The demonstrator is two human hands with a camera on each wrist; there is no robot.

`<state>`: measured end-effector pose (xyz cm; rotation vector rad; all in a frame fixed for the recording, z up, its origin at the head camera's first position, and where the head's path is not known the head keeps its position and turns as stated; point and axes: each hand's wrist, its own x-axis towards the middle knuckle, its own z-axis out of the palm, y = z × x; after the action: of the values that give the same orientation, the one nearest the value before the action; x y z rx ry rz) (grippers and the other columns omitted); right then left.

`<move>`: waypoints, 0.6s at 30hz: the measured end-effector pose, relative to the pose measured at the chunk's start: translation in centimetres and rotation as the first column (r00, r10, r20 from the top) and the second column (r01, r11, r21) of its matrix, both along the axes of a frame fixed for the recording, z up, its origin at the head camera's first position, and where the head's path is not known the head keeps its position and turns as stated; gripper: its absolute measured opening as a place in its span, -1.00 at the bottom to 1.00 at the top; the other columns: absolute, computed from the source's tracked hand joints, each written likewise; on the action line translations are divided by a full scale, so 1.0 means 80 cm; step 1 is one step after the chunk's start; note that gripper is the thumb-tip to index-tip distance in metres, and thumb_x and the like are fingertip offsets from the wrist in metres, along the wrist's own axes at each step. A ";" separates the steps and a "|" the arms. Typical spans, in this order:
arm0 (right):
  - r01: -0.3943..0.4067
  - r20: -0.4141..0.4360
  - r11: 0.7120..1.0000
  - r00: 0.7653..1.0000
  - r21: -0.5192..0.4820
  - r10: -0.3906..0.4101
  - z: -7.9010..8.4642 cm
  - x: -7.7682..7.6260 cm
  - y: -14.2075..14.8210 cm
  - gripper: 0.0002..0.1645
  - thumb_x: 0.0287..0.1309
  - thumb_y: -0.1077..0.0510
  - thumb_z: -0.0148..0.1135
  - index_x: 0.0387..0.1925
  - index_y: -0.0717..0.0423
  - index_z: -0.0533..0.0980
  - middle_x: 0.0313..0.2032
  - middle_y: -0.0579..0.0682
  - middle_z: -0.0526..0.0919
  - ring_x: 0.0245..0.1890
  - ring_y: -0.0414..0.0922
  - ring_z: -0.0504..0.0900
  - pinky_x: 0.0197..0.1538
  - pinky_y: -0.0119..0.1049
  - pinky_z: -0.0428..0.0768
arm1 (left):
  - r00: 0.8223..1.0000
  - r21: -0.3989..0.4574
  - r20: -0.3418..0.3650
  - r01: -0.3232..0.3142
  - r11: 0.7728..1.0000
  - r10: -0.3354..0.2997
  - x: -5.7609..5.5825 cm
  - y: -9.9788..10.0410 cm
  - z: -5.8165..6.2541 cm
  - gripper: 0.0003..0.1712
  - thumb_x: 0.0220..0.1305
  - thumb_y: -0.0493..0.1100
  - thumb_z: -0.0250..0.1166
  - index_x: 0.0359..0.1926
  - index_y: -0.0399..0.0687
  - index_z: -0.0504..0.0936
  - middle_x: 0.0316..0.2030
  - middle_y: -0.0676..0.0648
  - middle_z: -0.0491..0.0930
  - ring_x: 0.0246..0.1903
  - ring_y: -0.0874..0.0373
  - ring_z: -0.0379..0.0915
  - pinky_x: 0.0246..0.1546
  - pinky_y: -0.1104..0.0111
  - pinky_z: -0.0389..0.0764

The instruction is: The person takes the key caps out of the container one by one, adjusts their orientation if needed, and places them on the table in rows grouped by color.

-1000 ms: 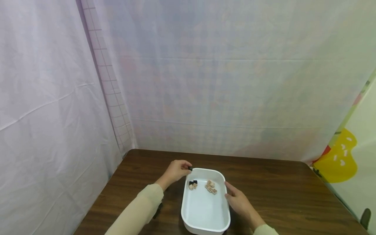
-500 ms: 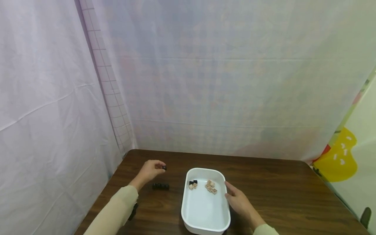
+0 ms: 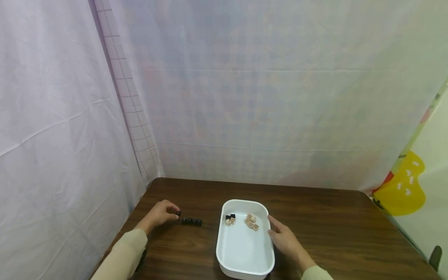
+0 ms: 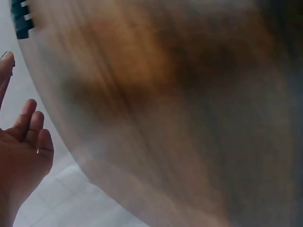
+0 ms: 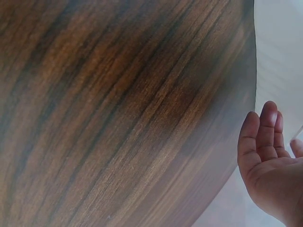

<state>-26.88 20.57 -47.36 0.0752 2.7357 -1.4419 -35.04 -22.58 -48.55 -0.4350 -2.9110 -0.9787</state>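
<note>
My left hand (image 3: 159, 214) pinches a small black block (image 3: 178, 213) between thumb and fingertips, just left of a row of black blocks (image 3: 191, 221) on the table. In the left wrist view, the row of dark blocks (image 4: 21, 21) shows at the top left corner, with the left hand (image 4: 23, 156) below it. My right hand (image 3: 286, 240) rests against the right side of a white tray (image 3: 245, 256), its fingers fairly straight along the wall. Inside the tray lie a few black pieces (image 3: 230, 216) and several pale beige blocks (image 3: 251, 221).
The brown wooden table (image 3: 329, 225) extends on both sides of the tray. White curtains (image 3: 266, 116) hang behind it and at the left. A yellow patterned shape (image 3: 402, 188) is at the far right.
My left hand has moved left from above the tray's far left corner, carrying the black block, then down beside the black row. The right hand and tray have stayed put.
</note>
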 end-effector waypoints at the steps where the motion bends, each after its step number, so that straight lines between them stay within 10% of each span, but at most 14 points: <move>1: 0.001 0.003 1.000 1.000 0.003 -0.001 0.000 0.000 0.000 -0.35 0.31 0.28 0.09 0.41 0.31 0.25 -0.08 0.29 0.61 -0.10 0.08 0.58 0.02 0.08 0.54 | 1.000 -0.012 0.013 -0.010 1.000 0.011 0.002 0.000 -0.002 -0.80 0.06 -0.24 0.51 -0.24 -0.02 0.74 -0.06 -0.14 0.62 0.07 -0.25 0.44 0.15 -0.22 0.33; 18: 0.004 0.038 1.000 0.999 -0.002 -0.004 -0.001 -0.002 -0.001 -0.34 0.34 0.27 0.05 0.43 0.28 0.22 0.23 0.49 0.39 0.19 0.36 0.43 0.18 0.26 0.42 | 1.000 -0.077 0.003 -0.016 0.997 0.017 0.013 0.007 -0.016 -0.82 0.06 -0.22 0.50 -0.27 0.07 0.75 0.10 -0.31 0.53 0.15 -0.36 0.36 0.12 -0.40 0.18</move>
<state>-27.03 20.49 -47.45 0.1075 2.7052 -1.4290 -34.00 -22.01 -49.85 -0.4123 -2.9586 -0.8688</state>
